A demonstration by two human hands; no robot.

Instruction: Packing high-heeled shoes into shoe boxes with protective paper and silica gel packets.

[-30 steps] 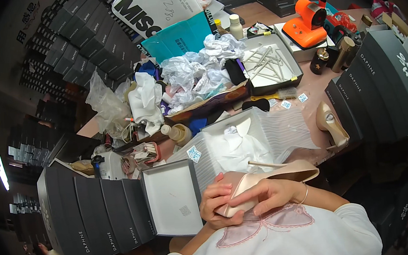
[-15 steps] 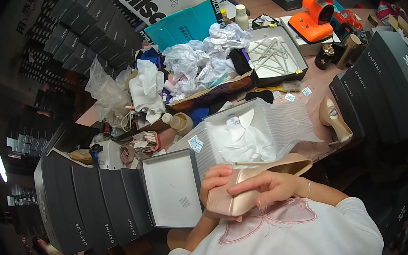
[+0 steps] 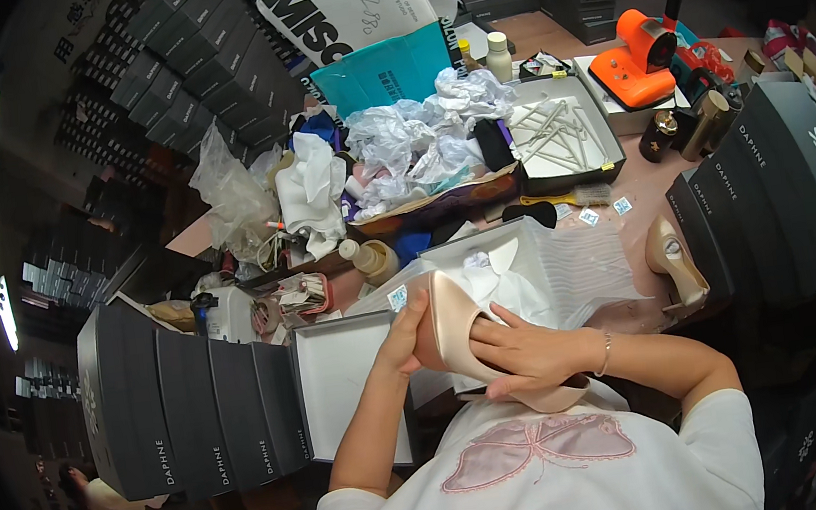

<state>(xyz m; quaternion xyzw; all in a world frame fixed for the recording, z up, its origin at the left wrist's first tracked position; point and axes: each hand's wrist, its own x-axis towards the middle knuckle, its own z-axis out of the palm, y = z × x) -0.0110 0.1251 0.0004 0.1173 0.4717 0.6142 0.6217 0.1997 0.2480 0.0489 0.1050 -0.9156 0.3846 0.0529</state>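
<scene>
Head view shows you gripping the beige shoe [image 3: 457, 335] with both hands just before the open white box [image 3: 530, 261], left hand [image 3: 404, 328] clasping its toe side, right hand [image 3: 530, 352] wrapped across its body, long axis upright.

Dark boxes [image 3: 183, 401] wall the bench's left edge, more dark boxes [image 3: 773, 193] its right. Crumpled paper [image 3: 415, 143] and a tray [image 3: 555, 132] crowd the far side; only the open white box [image 3: 341, 373] at the near edge offers room.
</scene>
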